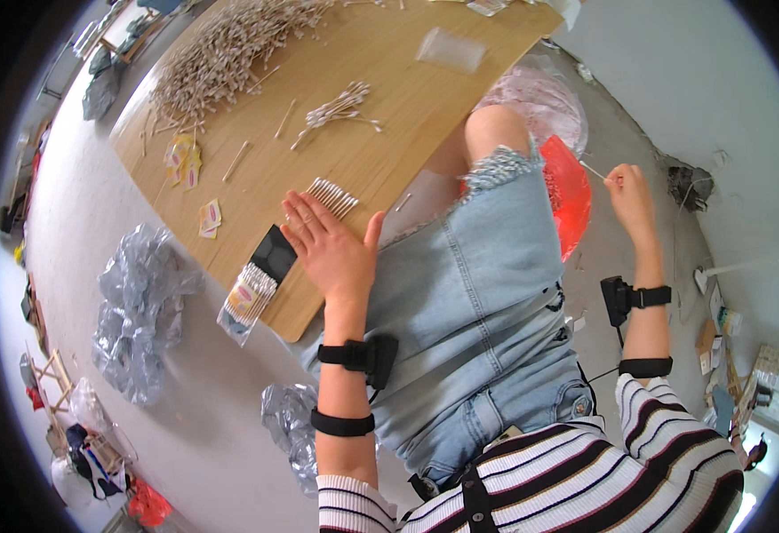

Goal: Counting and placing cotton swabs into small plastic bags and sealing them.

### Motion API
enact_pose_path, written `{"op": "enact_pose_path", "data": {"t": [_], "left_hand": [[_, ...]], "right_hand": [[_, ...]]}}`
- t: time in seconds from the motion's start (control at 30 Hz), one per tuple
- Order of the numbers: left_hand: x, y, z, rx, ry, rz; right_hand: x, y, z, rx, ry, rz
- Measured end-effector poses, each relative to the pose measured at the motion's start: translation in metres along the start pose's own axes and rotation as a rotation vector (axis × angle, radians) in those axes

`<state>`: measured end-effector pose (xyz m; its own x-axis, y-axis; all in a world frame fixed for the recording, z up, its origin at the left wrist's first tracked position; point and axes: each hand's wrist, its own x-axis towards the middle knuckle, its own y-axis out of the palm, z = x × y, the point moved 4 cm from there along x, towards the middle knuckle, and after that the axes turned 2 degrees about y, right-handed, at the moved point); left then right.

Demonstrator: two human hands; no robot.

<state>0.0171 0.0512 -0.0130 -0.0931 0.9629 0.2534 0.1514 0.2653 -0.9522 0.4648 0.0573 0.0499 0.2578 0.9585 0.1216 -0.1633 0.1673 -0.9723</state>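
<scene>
My left hand [329, 249] lies flat with its fingers spread at the table's near edge. Its fingertips touch or cover part of a neat row of cotton swabs [334, 197]. Beside that hand is a dark flat object [274, 255], partly hidden by my fingers. A clear bag of cotton swabs [249, 295] with a yellow card sits at the table corner. Out to the right, away from the table, my right hand [631, 202] pinches a single cotton swab [595, 171] above a red plastic bag [570, 195].
On the wooden table [389, 178] are a big heap of swabs [220, 67], a small loose pile [340, 107], yellow cards [182, 162] and clear bags [451, 51]. Grey plastic bags [145, 311] lie on the floor to the left. A pinkish bag [545, 98] stands beyond my knee.
</scene>
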Motion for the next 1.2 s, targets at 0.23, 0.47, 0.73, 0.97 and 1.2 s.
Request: {"op": "enact_pose_path", "data": {"t": [0.23,0.47,0.73,0.97,1.2], "left_hand": [[0.004,-0.009,-0.001,-0.006,0.075,0.007],[-0.004,-0.007,0.005,-0.04,0.063,-0.027],[0.0,-0.007,0.002,-0.061,0.047,-0.019],[0.0,-0.007,0.002,-0.062,0.035,0.005],[-0.001,-0.008,-0.001,-0.058,0.03,-0.014]], "right_hand": [[0.032,0.018,0.006,0.096,0.041,-0.054],[-0.011,0.039,0.254,0.738,-0.618,0.234],[-0.034,0.1,0.326,0.617,-0.72,0.346],[-0.036,0.099,0.33,0.473,-0.784,0.338],[-0.001,0.029,0.25,0.298,-0.739,0.132]]}}
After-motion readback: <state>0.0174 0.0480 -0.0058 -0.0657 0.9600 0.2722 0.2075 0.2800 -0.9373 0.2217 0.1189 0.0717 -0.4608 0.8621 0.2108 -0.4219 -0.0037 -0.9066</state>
